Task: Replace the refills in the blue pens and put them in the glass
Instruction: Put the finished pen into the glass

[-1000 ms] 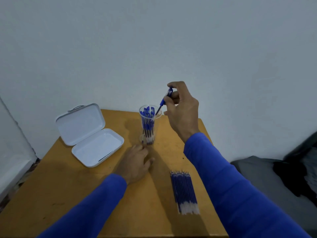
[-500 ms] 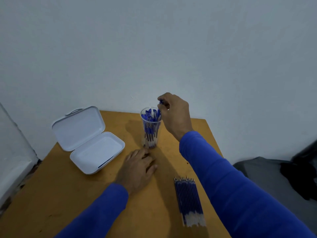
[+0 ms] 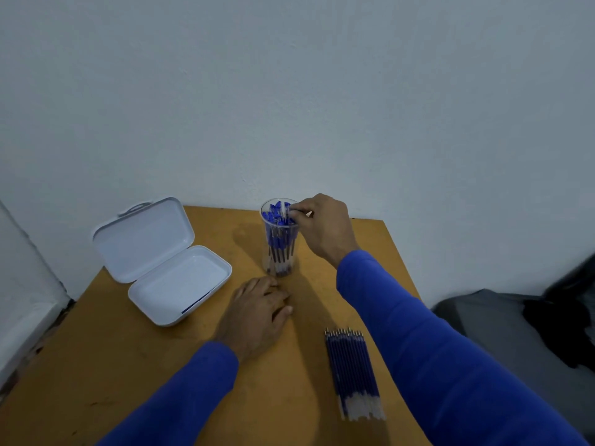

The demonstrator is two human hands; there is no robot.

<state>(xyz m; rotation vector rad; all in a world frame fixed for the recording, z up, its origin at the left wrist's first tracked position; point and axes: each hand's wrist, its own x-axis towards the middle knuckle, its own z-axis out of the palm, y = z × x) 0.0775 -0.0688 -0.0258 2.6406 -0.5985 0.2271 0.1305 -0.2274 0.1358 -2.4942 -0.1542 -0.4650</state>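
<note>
At the left of the counter (image 3: 112, 365) we've got the white case (image 3: 167, 268) lying open, a single blue stick, pen or refill we can't tell, left inside against its near wall. Moving right, our left hand (image 3: 257, 312) rests flat on the wood, fingers relaxed and holding nothing, just short of the foot of the glass (image 3: 279, 252). The glass stands upright near the back edge, packed with blue pens (image 3: 277, 220), caps up. Right at its rim sits our right hand (image 3: 322, 226), fingertips pinched together over the mouth; whether a pen is in that pinch we can't tell, the fingers cover it. We reckon this is the drop-in step, so the thing to do is let the pen slide straight down among the others without nudging the rim, since a tall, full glass looks easy to tip, and the left hand is close enough to steady the base. Further right and nearer us, the bundle of refills (image 3: 352, 375) lies flat, well apart from both hands.
</note>
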